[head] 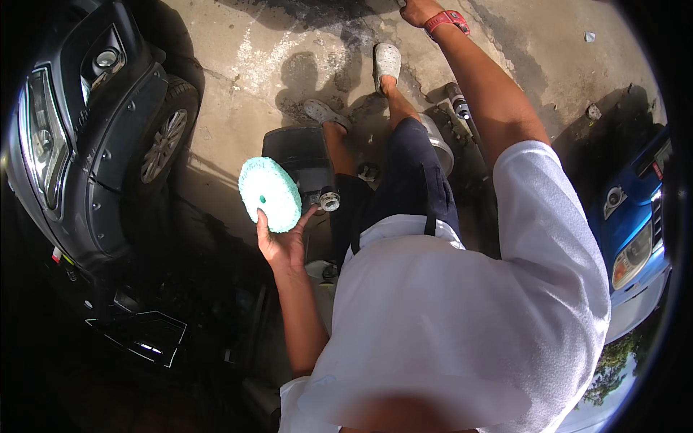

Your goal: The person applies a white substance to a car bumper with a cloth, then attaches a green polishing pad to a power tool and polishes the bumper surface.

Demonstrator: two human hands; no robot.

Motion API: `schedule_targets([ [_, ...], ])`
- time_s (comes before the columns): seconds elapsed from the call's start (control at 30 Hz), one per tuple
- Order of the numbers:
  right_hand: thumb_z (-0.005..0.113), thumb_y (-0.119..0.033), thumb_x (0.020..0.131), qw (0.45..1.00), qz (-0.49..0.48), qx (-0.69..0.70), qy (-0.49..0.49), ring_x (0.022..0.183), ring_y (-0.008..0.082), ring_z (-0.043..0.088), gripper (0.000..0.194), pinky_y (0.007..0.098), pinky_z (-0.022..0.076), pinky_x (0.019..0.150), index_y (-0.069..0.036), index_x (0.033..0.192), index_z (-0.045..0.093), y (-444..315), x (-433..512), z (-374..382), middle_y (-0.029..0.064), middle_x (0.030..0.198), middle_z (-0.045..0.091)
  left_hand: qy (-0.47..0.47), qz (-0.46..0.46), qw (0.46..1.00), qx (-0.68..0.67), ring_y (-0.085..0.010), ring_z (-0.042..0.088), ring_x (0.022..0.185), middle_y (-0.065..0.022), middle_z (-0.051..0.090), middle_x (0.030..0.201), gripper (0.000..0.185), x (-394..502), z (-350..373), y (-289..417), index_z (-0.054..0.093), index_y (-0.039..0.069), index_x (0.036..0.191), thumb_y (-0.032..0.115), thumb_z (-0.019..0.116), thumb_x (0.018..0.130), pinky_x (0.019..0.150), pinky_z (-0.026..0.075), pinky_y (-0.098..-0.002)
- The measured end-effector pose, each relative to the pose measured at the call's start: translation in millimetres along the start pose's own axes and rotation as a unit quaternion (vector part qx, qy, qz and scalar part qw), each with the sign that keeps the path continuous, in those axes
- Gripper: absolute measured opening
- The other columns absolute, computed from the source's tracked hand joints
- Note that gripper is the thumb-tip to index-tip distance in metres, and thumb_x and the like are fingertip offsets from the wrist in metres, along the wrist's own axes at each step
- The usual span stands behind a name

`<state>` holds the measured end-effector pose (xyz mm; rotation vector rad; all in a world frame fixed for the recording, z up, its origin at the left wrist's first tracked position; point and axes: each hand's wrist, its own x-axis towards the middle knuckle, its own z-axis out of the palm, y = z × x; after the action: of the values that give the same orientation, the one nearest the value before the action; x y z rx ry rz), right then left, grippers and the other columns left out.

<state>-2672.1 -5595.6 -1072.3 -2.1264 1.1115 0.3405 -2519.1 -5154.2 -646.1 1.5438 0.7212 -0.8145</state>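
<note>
My left hand [286, 244] holds a round, mint-green, rough-textured pad [276, 184] with a small hole in its middle. The thumb lies on the pad's near edge, and a finger reaches towards a small round fitting [329, 201] with a pale rim; whether they touch is unclear. Beyond the pad stands a black container [295, 142]. My right hand [419, 12], below a red wristwatch [447, 21], is stretched far forward at the top edge of the view. It is partly cut off by that edge, and what it touches cannot be made out.
A dark car with its front wheel [165, 145] stands at the left, a blue car [631, 238] at the right. A pale bucket [439, 145] and a cylindrical tool [459, 100] are by my right leg. The concrete floor [227, 76] has stains and small debris.
</note>
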Motion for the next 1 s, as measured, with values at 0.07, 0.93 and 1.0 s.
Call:
schedule_targets([
  [0.07, 0.069, -0.025, 0.096, 0.992, -0.094, 0.015, -0.08, 0.118, 0.0453, 0.071, 0.036, 0.0533, 0.0573, 0.102, 0.005, 0.114, 0.07, -63.8, -58.3, -4.0, 0.0274, 0.123, 0.073, -0.001, 0.007, 1.0, -0.015, -0.0439, 0.039, 0.155, -0.0193, 0.038, 0.169, 0.083, 11.2, 0.4, -8.6, 0.034, 0.011, 0.169, 0.043, 0.074, 0.104, 0.11, 0.039, -0.0917],
  [0.93, 0.074, -0.018, 0.087, 0.897, -0.351, 0.018, -0.267, 0.084, 0.0375, 0.078, 0.022, 0.0507, 0.0602, 0.069, -0.003, 0.103, 0.077, -352.1, -280.8, 34.3, 0.022, 0.09, 0.078, 0.06, 0.267, 0.961, -0.03, -0.0384, 0.051, 0.146, -0.0219, 0.046, 0.164, 0.08, 53.9, 11.3, 30.8, 0.04, -0.005, 0.163, 0.037, 0.076, 0.106, 0.118, 0.048, -0.0626],
  [1.0, 0.071, -0.018, 0.095, 0.922, -0.284, 0.179, -0.193, 0.086, 0.0317, 0.078, 0.027, 0.045, 0.059, 0.074, 0.003, 0.113, 0.071, -322.7, -275.4, 18.5, 0.0216, 0.105, 0.077, 0.036, 0.214, 0.973, -0.079, -0.0418, 0.048, 0.149, -0.0228, 0.043, 0.166, 0.082, 78.4, 12.6, 34.0, 0.036, -0.001, 0.166, 0.037, 0.076, 0.105, 0.117, 0.047, -0.0727],
])
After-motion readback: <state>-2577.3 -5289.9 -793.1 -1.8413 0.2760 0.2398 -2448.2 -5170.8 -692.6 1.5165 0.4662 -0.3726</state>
